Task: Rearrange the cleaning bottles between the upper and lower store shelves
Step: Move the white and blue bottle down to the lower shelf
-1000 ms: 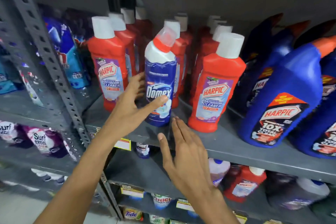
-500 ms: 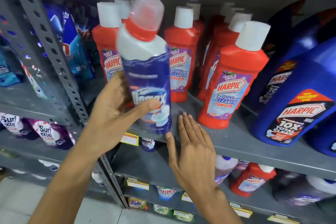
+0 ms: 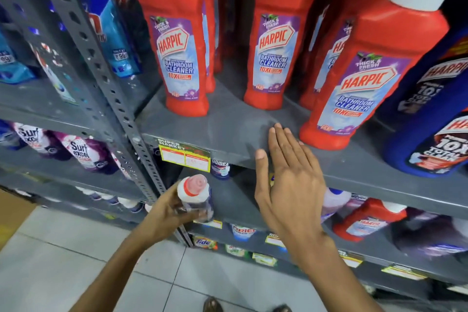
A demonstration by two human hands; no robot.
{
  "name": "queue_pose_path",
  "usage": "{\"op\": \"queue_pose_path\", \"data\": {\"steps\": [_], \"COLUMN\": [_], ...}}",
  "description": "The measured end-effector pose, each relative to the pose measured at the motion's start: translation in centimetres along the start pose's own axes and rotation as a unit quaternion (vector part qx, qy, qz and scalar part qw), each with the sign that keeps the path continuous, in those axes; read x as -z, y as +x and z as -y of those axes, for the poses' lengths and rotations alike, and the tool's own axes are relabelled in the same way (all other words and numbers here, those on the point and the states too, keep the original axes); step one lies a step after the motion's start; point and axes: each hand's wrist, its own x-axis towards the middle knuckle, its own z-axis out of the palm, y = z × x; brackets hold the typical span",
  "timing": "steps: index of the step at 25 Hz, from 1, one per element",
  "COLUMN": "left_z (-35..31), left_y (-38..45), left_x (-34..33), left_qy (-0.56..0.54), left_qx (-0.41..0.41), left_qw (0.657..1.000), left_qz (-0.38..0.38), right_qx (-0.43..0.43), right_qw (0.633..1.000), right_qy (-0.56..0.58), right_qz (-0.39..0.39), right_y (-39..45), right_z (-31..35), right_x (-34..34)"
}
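Note:
My left hand point(image 3: 168, 213) grips the blue Domex bottle point(image 3: 196, 196) with its red and clear cap, held low in front of the lower shelf point(image 3: 235, 200). My right hand point(image 3: 291, 175) lies flat with fingers spread on the front edge of the upper shelf point(image 3: 228, 129), holding nothing. Red Harpic bathroom cleaner bottles point(image 3: 181, 40) stand in rows on the upper shelf, one point(image 3: 367, 83) just right of my fingertips. Another Domex bottle point(image 3: 220, 168) stands further back on the lower shelf, mostly hidden.
Large blue Harpic bottles point(image 3: 430, 114) fill the upper shelf's right side. A perforated grey upright point(image 3: 111, 83) divides the racks; detergent pouches point(image 3: 83, 152) lie to its left. A red bottle point(image 3: 364, 220) and a white one point(image 3: 334, 200) sit on the lower shelf. Tiled floor below.
My left hand lifted the Domex bottle off the upper shelf and brought it down to the lower shelf level. My right hand stayed on the upper shelf's edge.

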Motion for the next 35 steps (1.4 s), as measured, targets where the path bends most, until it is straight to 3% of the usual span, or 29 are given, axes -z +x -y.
{"op": "queue_pose_path", "data": {"steps": [9,35], "left_z": [2.5,6.0], "left_y": [8.4,9.0], "left_x": [-0.6,-0.4], "left_qy": [0.053,0.017], "left_qx": [0.054,0.052], "left_qw": [0.997,0.995], "left_qz": [0.019,0.087], "right_qx": [-0.015,-0.023], "right_qw": [1.0,0.999], "right_qy": [0.002,0.037], "right_qz": [-0.015,-0.024], "right_y": [0.1,-0.1], "right_z": [0.4,0.5], "right_x": [0.1,-0.3]}}
